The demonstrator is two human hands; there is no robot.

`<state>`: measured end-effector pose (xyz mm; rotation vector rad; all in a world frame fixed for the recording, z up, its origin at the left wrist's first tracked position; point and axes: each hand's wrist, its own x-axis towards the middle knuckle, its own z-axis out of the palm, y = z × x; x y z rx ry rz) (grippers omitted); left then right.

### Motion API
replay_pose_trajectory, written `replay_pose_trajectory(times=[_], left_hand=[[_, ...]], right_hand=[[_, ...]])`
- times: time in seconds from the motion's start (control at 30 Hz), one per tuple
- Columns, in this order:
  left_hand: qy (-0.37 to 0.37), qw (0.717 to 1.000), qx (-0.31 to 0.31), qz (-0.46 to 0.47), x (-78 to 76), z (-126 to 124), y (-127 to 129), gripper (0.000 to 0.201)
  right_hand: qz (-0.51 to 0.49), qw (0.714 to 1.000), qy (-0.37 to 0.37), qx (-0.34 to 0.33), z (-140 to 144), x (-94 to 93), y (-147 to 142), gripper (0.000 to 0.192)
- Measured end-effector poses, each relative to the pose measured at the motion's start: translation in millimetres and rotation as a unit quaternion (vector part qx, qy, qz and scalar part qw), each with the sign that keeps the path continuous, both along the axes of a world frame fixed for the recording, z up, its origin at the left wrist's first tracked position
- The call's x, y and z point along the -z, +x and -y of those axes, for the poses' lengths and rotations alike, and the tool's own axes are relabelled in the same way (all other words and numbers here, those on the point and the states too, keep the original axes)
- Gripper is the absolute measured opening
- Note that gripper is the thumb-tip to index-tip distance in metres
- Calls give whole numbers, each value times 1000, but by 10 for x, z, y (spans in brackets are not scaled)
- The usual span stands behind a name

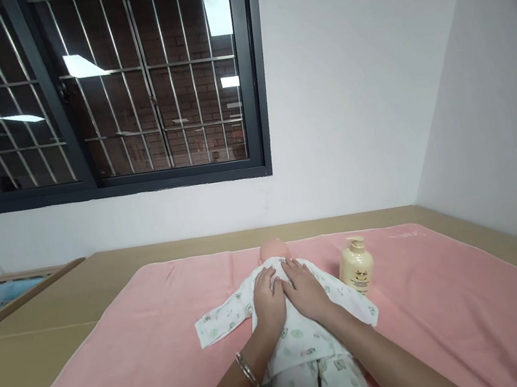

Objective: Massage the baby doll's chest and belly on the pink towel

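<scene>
A baby doll (295, 338) lies on its back in the middle of a pink towel (453, 306), its head (273, 250) pointing toward the far wall and its legs running toward the person at the near edge of the view. It wears a white printed sleepsuit (307, 349); one sleeve is spread flat to the left and the other reaches out to the right.

Both of the person's hands lie flat on the doll's chest, side by side and touching along the thumbs. The left hand (268, 302) presses palm down with its fingers stretched out and slightly apart, gripping nothing. The right hand (306, 290) lies the same way just beside it, fingers extended toward the doll's neck, closed on nothing. A thin bracelet (248, 373) circles the left wrist.

Just to the right of the doll, near its shoulder and not touching it, a cream pump bottle (356, 266) stands upright on the towel. The towel covers much of a tan tabletop (52, 317) that runs back to a white wall (353, 106). Above and to the left, a dark-framed window (95, 88) with metal bars shows a brick wall behind it and reflections of ceiling lights in the glass.
</scene>
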<state>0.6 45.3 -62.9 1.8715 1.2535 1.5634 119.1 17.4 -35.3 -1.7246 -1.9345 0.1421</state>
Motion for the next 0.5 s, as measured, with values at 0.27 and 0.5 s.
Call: replay_pose_trajectory(times=[0.27,0.5], left_hand=[[-15,988,-57,-143,43,-73,3,41],[7,983,-59,-173,-27,-5,0,38]], right_hand=[[-16,999,40,1,-105,102,101,53],[25,999,46,15,85,-10,47,50]])
